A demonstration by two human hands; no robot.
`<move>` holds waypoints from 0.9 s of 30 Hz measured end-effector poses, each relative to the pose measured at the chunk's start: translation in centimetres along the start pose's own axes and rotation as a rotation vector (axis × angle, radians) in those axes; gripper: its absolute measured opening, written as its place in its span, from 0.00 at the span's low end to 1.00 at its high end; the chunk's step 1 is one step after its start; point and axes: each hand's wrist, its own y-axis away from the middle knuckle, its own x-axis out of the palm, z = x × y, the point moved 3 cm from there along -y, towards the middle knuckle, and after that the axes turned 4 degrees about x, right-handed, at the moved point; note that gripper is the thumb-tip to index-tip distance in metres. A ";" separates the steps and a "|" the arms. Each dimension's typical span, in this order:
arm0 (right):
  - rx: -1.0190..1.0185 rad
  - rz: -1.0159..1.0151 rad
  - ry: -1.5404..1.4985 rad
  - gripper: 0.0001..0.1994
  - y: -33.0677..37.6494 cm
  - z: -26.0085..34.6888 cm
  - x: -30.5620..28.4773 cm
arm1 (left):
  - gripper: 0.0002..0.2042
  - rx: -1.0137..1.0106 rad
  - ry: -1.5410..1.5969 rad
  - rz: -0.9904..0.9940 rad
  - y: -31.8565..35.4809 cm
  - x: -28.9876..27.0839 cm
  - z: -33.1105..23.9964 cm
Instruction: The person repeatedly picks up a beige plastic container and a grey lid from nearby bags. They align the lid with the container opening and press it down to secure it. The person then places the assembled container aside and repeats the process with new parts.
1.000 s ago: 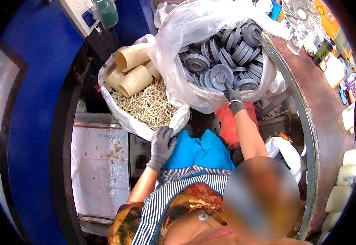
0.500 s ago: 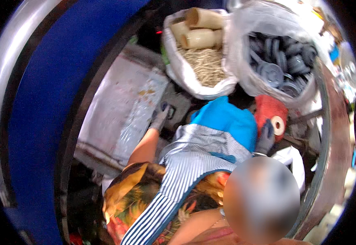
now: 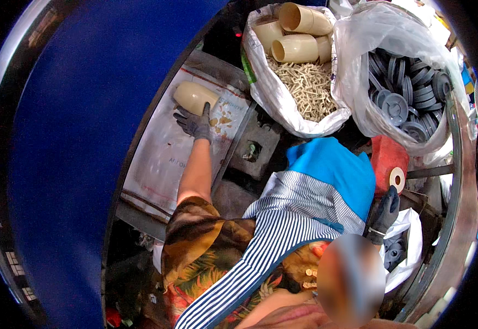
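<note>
My left hand (image 3: 195, 122), in a grey glove, reaches far out to the left. Its spread fingertips touch the lower edge of a cream plastic cup-shaped piece (image 3: 195, 96) lying on a grey printed sheet (image 3: 157, 164). My right hand (image 3: 386, 211), in a dark glove, hangs low beside my blue and striped apron (image 3: 310, 192). It sits just below a red container (image 3: 384, 156) bearing a white ring (image 3: 397, 179). Under this hand lies a white bag of grey parts (image 3: 400, 252). What the right hand holds is hidden.
A white sack (image 3: 274, 96) holds cream tubes (image 3: 296, 48) and several small cream sticks (image 3: 310, 88). A clear bag (image 3: 359, 71) to its right is full of grey round caps (image 3: 398, 104). A blue curved wall (image 3: 74, 137) stands left; a metal rim (image 3: 455, 219) runs right.
My left hand has gone from the dark metal block out to the cream piece on the sheet. My right hand left the bag of grey caps and dropped beside my thigh.
</note>
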 end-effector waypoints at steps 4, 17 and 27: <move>0.000 0.013 0.241 0.16 -1.4 1.5 0.3 | 0.64 -0.450 0.077 -0.039 -7.0 5.2 4.5; -0.407 0.194 0.722 0.14 -2.3 3.5 6.1 | 0.39 0.431 0.071 0.339 -0.9 6.4 -2.7; -0.788 0.634 0.222 0.57 6.3 19.5 15.4 | 0.35 1.396 0.512 0.380 19.7 -25.4 -18.5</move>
